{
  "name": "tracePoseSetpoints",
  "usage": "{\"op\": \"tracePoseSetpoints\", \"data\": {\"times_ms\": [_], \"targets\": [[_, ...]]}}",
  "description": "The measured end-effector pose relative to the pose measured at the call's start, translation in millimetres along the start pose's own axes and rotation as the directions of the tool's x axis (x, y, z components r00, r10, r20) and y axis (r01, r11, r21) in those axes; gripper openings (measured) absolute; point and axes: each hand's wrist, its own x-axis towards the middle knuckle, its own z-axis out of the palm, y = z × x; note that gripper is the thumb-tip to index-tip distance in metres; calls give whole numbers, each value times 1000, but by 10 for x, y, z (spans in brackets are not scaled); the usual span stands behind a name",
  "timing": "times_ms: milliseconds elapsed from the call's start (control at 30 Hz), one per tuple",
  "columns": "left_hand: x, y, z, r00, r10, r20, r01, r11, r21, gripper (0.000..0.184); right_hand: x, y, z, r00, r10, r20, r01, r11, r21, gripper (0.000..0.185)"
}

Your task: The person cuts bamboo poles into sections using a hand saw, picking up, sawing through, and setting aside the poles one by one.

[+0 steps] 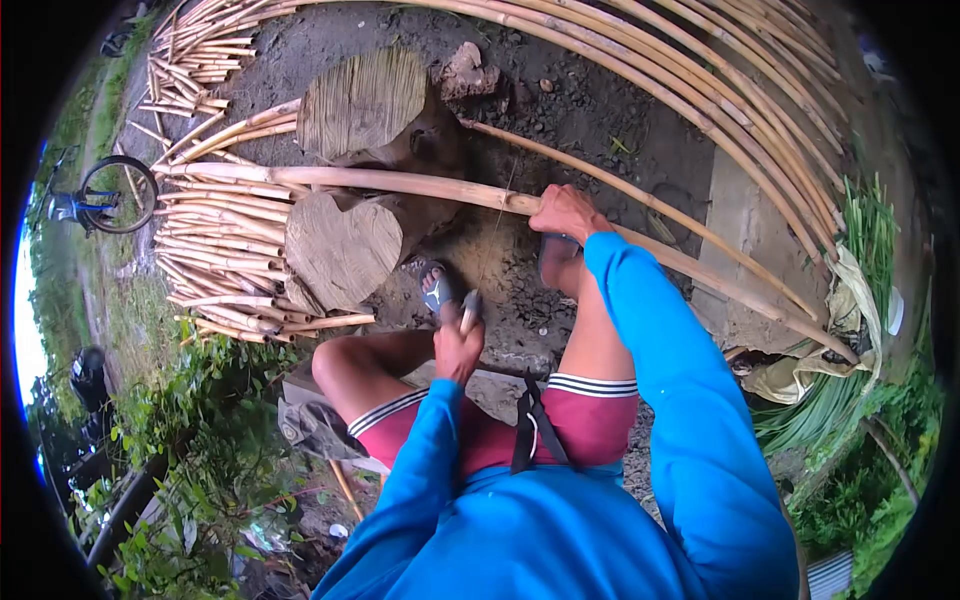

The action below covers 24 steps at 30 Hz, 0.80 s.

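Observation:
My right hand (565, 213) is closed around a long bamboo pole (410, 183). The pole lies across the two cut log blocks, the upper log (362, 103) and the lower log (343, 248), and slants down to the right past my knee. Between my knees, my left hand (458, 348) is wrapped around the pale handle of a tool (470, 308). A thin dark line, perhaps a narrow blade seen edge-on, runs up from the handle toward the pole. Whether it touches the pole, I cannot tell.
Many bamboo poles (690, 95) lie in a curved row at the top right. Stacked bamboo ends (225, 235) fill the left side. A wheel (118, 195) stands beyond them. Cut green stalks (815, 410) and a pale sack (785, 380) lie at the right, leafy plants (200, 440) at lower left.

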Motion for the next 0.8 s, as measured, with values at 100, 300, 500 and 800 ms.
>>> {"op": "tracePoseSetpoints", "data": {"times_ms": [100,300,500,800], "targets": [[538,410,252,995,-104,-2,104,993,49,37,60,22,88,998,-56,-22,58,997,58,42],[-374,59,-194,992,-105,68,108,994,-35,32,31,-37,43,997,-7,-73,8,1000,15,44],[516,663,174,991,-134,1,133,985,106,53,72,-31,69,999,26,41,-27,999,27,47],[364,246,176,995,-98,23,97,993,61,47,134,-23,92,998,-1,-67,0,1000,-14,46]]}}
